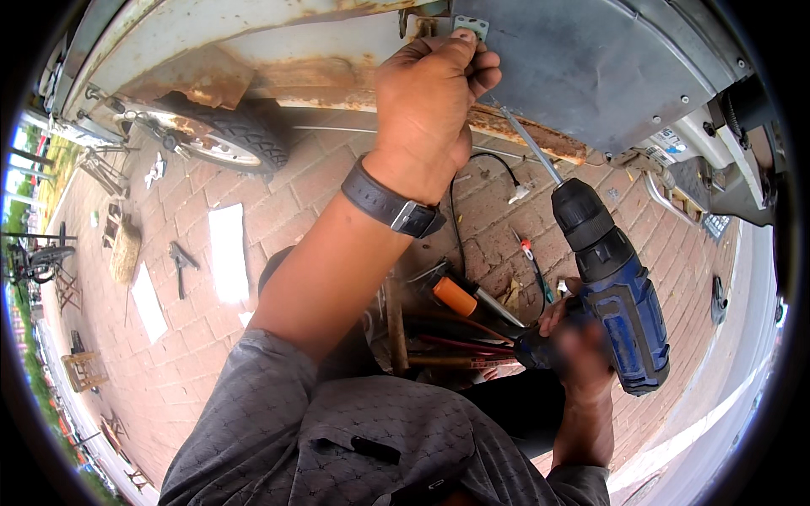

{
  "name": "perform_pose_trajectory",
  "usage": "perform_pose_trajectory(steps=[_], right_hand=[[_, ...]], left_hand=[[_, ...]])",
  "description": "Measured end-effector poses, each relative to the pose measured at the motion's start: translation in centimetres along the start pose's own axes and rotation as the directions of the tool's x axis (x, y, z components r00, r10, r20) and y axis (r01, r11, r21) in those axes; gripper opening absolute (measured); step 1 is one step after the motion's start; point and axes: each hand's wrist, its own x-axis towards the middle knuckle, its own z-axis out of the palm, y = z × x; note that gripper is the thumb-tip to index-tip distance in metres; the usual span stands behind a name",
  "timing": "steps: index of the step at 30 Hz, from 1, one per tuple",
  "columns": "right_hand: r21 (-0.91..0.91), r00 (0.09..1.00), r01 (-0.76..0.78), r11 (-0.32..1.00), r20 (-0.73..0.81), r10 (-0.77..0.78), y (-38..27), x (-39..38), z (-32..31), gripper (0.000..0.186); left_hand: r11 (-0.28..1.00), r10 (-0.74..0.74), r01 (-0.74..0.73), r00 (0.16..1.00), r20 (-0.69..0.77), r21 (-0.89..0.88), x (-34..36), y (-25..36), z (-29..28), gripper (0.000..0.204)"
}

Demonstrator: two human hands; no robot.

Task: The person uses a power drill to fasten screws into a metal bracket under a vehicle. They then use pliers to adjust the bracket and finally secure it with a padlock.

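My left hand, with a dark strap at its wrist, reaches up to the edge of a grey metal panel. Its thumb and fingers are pinched on a small metal plate with holes, which lies against the panel's upper left edge. In my right hand is a blue and black cordless drill, gripped by its handle. The drill's long thin bit slants up and left, its tip close to the panel's lower edge. Part of the right hand is blurred.
Rusty vehicle bodywork runs left of the panel, above a wheel. Beneath my arms are an orange-handled tool, a black cable and a screwdriver. Pliers and white sheets lie on the brick paving.
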Motion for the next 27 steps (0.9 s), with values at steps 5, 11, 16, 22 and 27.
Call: perform_pose_trajectory(steps=[5,11,16,22,27], right_hand=[[0.034,1.0,0.003,0.999,-0.025,-0.002,-0.9,0.0,1.0,0.036],[-0.093,0.999,0.033,0.995,0.02,-0.031,-0.5,0.0,-0.3,0.045],[-0.006,0.998,-0.038,0.999,-0.058,0.038,-0.9,-0.1,1.0,0.065],[0.043,1.0,-0.01,0.999,0.004,0.01,-0.8,-0.1,0.5,0.052],[0.04,1.0,0.01,0.999,0.021,-0.011,-0.7,0.0,0.4,0.053]], left_hand=[[1.0,0.004,-0.004,1.0,0.0,0.024,0.1,-0.2,-0.1,0.013],[1.0,0.008,-0.008,1.0,0.004,0.026,0.2,-0.1,-0.2,0.013],[0.999,0.02,-0.02,1.0,0.005,0.031,0.3,-0.3,-0.2,0.013],[0.999,0.025,-0.025,1.0,0.011,0.038,0.3,-0.3,-0.3,0.012],[0.999,0.024,-0.025,1.0,0.013,0.036,0.4,-0.3,-0.3,0.012]])
